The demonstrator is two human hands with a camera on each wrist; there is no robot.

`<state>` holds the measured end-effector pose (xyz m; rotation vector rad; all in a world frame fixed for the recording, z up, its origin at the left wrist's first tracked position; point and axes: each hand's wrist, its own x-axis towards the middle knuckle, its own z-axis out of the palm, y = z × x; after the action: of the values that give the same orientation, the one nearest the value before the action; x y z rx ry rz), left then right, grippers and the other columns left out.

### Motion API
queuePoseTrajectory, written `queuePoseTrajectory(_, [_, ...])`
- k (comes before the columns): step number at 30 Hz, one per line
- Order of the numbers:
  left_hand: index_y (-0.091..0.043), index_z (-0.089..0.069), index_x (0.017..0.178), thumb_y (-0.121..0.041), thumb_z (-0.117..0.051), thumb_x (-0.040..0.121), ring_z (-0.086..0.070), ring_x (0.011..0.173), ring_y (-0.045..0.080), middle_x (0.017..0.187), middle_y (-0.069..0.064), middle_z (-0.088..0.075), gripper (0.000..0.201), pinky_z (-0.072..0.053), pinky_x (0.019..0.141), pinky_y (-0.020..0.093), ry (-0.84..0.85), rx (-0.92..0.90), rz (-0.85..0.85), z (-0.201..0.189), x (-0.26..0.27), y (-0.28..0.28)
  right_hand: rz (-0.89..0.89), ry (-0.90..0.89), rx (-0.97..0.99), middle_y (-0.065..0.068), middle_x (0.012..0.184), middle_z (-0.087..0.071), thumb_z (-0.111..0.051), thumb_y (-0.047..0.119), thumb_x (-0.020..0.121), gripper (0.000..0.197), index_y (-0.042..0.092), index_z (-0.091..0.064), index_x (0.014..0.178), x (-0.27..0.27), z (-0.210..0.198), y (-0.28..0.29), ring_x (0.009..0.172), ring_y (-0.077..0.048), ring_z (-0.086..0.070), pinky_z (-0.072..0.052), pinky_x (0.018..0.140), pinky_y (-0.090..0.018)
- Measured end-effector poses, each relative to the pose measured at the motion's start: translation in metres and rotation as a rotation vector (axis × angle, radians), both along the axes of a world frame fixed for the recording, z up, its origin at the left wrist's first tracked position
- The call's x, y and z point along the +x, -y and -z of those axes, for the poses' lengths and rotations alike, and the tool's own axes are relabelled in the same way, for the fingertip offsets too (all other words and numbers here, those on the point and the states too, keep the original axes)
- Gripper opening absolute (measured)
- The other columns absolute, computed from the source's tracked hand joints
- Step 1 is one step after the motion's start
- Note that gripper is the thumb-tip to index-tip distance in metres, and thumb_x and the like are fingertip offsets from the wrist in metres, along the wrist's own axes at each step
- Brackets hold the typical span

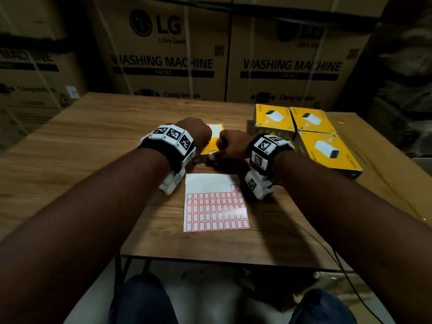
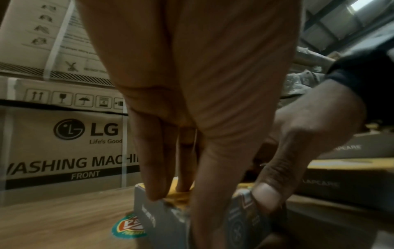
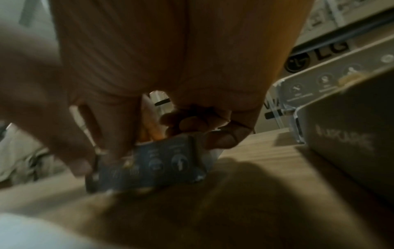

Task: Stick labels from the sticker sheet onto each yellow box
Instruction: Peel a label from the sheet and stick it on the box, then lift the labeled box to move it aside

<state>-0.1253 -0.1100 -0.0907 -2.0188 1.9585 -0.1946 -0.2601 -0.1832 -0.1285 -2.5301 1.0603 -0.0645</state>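
Item: yellow box (image 1: 214,142) — stands on the wooden table (image 1: 93,141) near its middle, just beyond the far edge of the sticker sheet (image 1: 215,202).

Left hand (image 1: 195,134): fingers come down over the box's top and left end, thumb on the grey near face. It grips the box, probably to steady it while a label goes on.

Right hand (image 1: 230,145): fingers curled over the box's right end, thumb pressed on the grey near face in the left wrist view. Whether a label sits under the fingertips cannot be told; the right wrist view is blurred.

Sticker sheet: flat near the table's front edge, directly below both wrists, likely kept there for a short reach. Upper rows are already bare; red-bordered labels fill the lower rows.

Other yellow boxes (image 1: 304,129): three grouped toward the table's far right corner, touching one another, well apart from the box in hand — no label can be made out on them.
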Motion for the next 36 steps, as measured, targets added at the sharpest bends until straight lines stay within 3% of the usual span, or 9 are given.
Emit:
queuePoseTrajectory(5, [-0.027,-0.067,0.115,-0.036,-0.082,0.070,-0.063,0.104,0.023,0.116,-0.001,-0.067,0.048,-0.049,0.084,0.029,-0.111,0.051,-0.025,-0.006,0.009,0.003,-0.034,-0.038,-0.133,-0.004,0.094,-0.054,-0.071,0.055,0.078,0.045,0.017,-0.051,0.092,0.005,0.001,-0.005,0.083,-0.021,-0.051,-0.037,0.067,-0.030])
queuePoseTrajectory(8, [-0.032,-0.065,0.115,-0.063,-0.070,0.074,-0.061,0.103,0.019,0.114,-0.006,-0.067,0.052,-0.046,0.082,0.028,-0.151,0.003,-0.065,0.001,0.012,0.006,-0.045,-0.043,-0.151,-0.006,0.095,-0.055,-0.075,0.045,0.077,0.040,0.015,-0.053,0.092,0.003,0.000,-0.007,0.085,-0.023,-0.052,-0.037,0.067,-0.030])
queuePoseTrajectory(11, [-0.030,-0.068,0.111,-0.070,-0.062,0.076,-0.062,0.100,0.022,0.106,-0.002,-0.068,0.053,-0.046,0.079,0.030,-0.140,-0.074,-0.088,0.005,0.009,0.006,-0.050,-0.058,-0.181,-0.014,0.108,-0.059,-0.078,0.031,0.076,0.041,0.008,-0.056,0.103,0.002,0.002,-0.006,0.095,-0.030,-0.055,-0.035,0.070,-0.028])
queuePoseTrajectory(16, [-0.028,-0.069,0.107,-0.058,-0.075,0.072,-0.063,0.100,0.021,0.107,-0.003,-0.069,0.047,-0.044,0.074,0.027,-0.171,-0.101,-0.093,0.003,0.007,0.003,-0.019,-0.052,-0.138,-0.010,0.107,-0.059,-0.082,0.032,0.071,0.041,0.015,-0.053,0.095,0.003,0.000,-0.006,0.086,-0.021,-0.050,-0.037,0.069,-0.028])
queuePoseTrajectory(20, [-0.028,-0.070,0.108,-0.013,-0.078,0.078,-0.064,0.107,0.015,0.112,-0.006,-0.071,0.035,-0.044,0.082,0.024,-0.289,-0.097,-0.072,-0.002,0.015,-0.002,0.008,-0.005,-0.086,-0.005,0.104,-0.058,-0.079,0.024,0.077,0.034,0.015,-0.056,0.099,-0.004,-0.004,-0.009,0.088,-0.017,-0.049,-0.036,0.072,-0.026])
queuePoseTrajectory(23, [-0.025,-0.070,0.111,0.002,-0.069,0.079,-0.064,0.109,0.016,0.117,-0.005,-0.069,0.042,-0.048,0.091,0.027,-0.382,-0.124,-0.087,0.003,0.024,-0.012,0.044,0.033,-0.152,-0.010,0.107,-0.062,-0.071,0.021,0.082,0.024,0.012,-0.057,0.100,-0.010,-0.007,-0.012,0.096,-0.024,-0.057,-0.034,0.070,-0.026])
queuePoseTrajectory(27, [-0.021,-0.067,0.118,0.006,-0.067,0.077,-0.064,0.107,0.021,0.120,0.005,-0.067,0.048,-0.050,0.089,0.029,-0.460,-0.090,-0.114,0.010,0.029,-0.017,0.136,0.026,-0.158,-0.017,0.113,-0.063,-0.071,0.027,0.082,0.045,0.003,-0.048,0.114,-0.017,-0.004,-0.017,0.104,-0.035,-0.060,-0.047,0.075,-0.035])
queuePoseTrajectory(31, [-0.023,-0.051,0.128,-0.006,-0.075,0.079,-0.068,0.090,0.029,0.115,0.016,-0.062,0.057,-0.054,0.066,0.026,-0.520,-0.141,-0.215,0.027,0.022,-0.030,0.140,-0.034,-0.154,-0.019,0.118,-0.062,-0.079,0.026,0.076,0.067,0.002,-0.039,0.124,-0.017,0.000,-0.022,0.108,-0.037,-0.060,-0.051,0.085,-0.040])
queuePoseTrajectory(36, [-0.014,-0.043,0.140,-0.007,-0.074,0.078,-0.060,0.111,0.035,0.128,0.018,-0.058,0.070,-0.053,0.086,0.036,-0.551,-0.203,-0.223,0.038,0.012,-0.035,0.149,0.022,-0.124,-0.021,0.124,-0.057,-0.077,0.011,0.076,0.072,0.002,-0.036,0.135,-0.014,-0.002,-0.028,0.113,-0.037,-0.056,-0.045,0.079,-0.032])
